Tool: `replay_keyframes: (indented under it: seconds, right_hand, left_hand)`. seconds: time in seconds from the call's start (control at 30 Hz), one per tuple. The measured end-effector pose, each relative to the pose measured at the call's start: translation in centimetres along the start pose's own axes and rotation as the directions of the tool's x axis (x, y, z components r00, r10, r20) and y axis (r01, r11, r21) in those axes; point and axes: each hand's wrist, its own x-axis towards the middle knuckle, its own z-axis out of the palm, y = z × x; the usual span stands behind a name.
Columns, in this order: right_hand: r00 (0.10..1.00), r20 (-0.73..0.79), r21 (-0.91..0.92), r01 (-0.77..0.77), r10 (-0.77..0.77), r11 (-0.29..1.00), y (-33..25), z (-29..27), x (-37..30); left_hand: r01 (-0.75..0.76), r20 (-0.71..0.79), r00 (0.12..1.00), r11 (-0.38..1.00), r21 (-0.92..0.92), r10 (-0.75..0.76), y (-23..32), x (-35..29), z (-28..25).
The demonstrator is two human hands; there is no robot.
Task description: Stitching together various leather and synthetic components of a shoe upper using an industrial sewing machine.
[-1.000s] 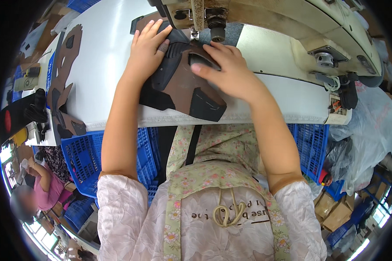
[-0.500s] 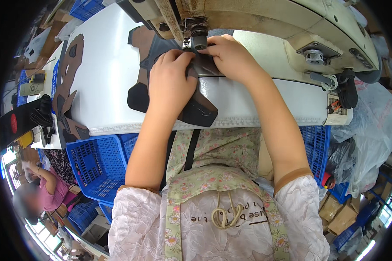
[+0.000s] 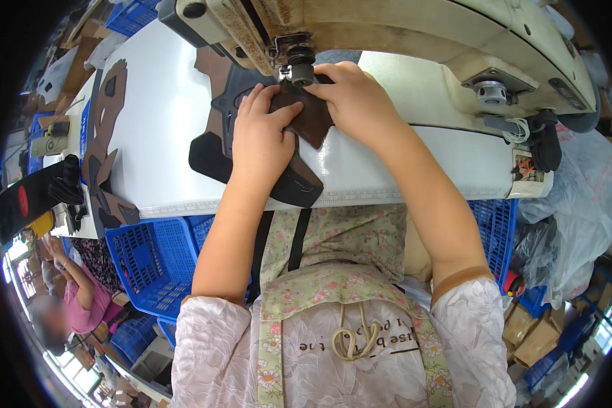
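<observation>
Head view shows the left hand (image 3: 262, 139) with fingers spread on a brown-and-black piece (image 3: 235, 88), the right hand's (image 3: 364, 102) fingers at its brown flap (image 3: 313, 124), grip unclear, the sewing machine (image 3: 387, 30) just beyond them.

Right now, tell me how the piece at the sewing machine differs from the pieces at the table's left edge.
The center piece has the left hand on it; no hand touches the edge pieces. The center piece shows broad black panels, while the edge pieces look mostly brown. Both combine brown and black and have irregular outlines.
</observation>
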Motion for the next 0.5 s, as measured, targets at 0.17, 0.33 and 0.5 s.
replay_keyframes:
  seconds: [0.17,0.33,0.5]
  right_hand:
    - [1.000,0.017,0.012,0.008,-0.008,1.000,-0.02,-0.13,-0.08]
    - [0.999,0.027,-0.015,0.041,-0.041,0.999,-0.08,-0.18,-0.03]
    - [0.999,0.035,-0.043,0.029,-0.028,0.999,-0.36,-0.18,-0.21]
  left_hand:
    - [0.020,-0.001,1.000,0.994,-0.103,-0.021,-0.59,-0.07,0.05]
    - [0.050,0.031,0.998,0.985,-0.165,-0.045,-0.96,-0.15,-0.06]
    - [0.002,-0.043,0.999,0.987,-0.163,-0.009,-0.88,-0.39,0.66]
